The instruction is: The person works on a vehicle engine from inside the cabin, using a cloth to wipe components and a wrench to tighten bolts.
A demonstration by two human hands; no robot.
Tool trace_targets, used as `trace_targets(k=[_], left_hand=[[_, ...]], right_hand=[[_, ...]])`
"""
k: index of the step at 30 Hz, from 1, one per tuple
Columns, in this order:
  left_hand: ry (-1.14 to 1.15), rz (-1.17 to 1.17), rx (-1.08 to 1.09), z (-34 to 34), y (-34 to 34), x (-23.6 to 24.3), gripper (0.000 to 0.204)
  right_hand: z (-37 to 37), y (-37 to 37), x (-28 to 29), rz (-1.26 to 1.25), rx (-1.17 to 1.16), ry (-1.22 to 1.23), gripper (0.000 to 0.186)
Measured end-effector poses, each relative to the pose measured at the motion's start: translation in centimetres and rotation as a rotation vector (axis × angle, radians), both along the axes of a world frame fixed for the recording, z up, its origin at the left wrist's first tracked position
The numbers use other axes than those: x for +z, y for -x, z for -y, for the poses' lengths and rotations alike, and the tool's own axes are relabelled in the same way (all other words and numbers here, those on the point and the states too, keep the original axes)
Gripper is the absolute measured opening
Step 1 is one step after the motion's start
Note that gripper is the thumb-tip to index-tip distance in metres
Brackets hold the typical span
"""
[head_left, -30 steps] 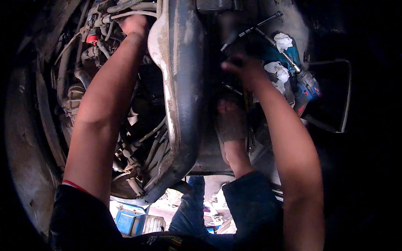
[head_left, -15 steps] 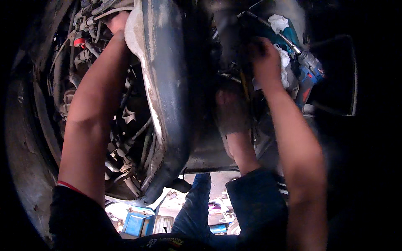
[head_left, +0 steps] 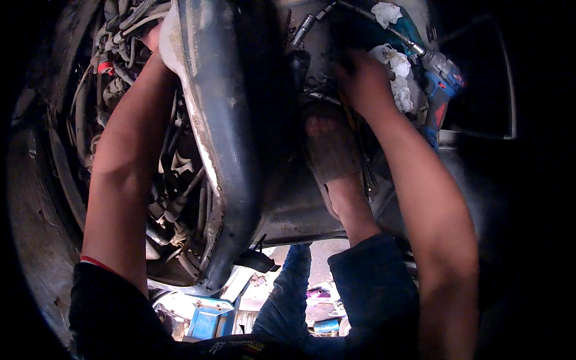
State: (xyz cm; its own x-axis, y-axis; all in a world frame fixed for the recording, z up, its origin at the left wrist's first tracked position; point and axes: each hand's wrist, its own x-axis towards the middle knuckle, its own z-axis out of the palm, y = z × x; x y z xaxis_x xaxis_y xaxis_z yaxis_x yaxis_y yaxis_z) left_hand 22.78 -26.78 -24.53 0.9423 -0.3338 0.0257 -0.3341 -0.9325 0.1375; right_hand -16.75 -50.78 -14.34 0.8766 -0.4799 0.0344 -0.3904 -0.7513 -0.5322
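My left hand (head_left: pixel 151 37) reaches among hoses (head_left: pixel 129 24) and grimy engine parts, its fingers hidden beside a pale metal edge (head_left: pixel 174 42). A red cap (head_left: pixel 107 68) sits below it. My right hand (head_left: pixel 360 75) hovers in shadow over dark tools and cables, fingers bent and too dim to read. Above it lie a socket with extension bars (head_left: pixel 309 27) and a blue cordless driver (head_left: pixel 444 87) fitted with a long extension. White crumpled rags (head_left: pixel 393 60) and a teal item (head_left: pixel 405 33) lie alongside.
A long dark metal panel (head_left: pixel 228 138) divides the engine parts from the tool area. My bare foot in a dark sandal (head_left: pixel 327 150) rests below my right hand. A jeans-clad leg (head_left: pixel 285 288) hangs over a bright floor with a blue box (head_left: pixel 207 318) and scattered items.
The view has shifted, so the panel and left arm sit further left. My right hand has moved up and right toward the rags, revealing more of the socket bars.
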Motion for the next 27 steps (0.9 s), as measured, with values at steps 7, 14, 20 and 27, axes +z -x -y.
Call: trace_targets(k=[7, 14, 20, 27], left_hand=[[-0.128, -0.033, 0.002, -0.4, -1.0, 0.8, 0.059], [-0.384, -0.14, 0.0, 0.3, 0.6, 2.7, 0.058], [0.392, -0.071, 0.264, 0.9, 2.8, 3.2, 0.051], [0.297, 0.035, 0.226, 0.4, 0.4, 0.9, 0.04]], right_hand=[[-0.8, -7.8, 0.1, -0.007, 0.059, 0.019, 0.03], [-0.8, -12.4, -1.5, -0.273, -0.016, -0.009, 0.029], [-0.3, -9.8, 1.8, 0.02, -0.397, -1.281, 0.025], [-1.3, -4.7, 5.0, 0.291, -0.236, -1.953, 0.024]])
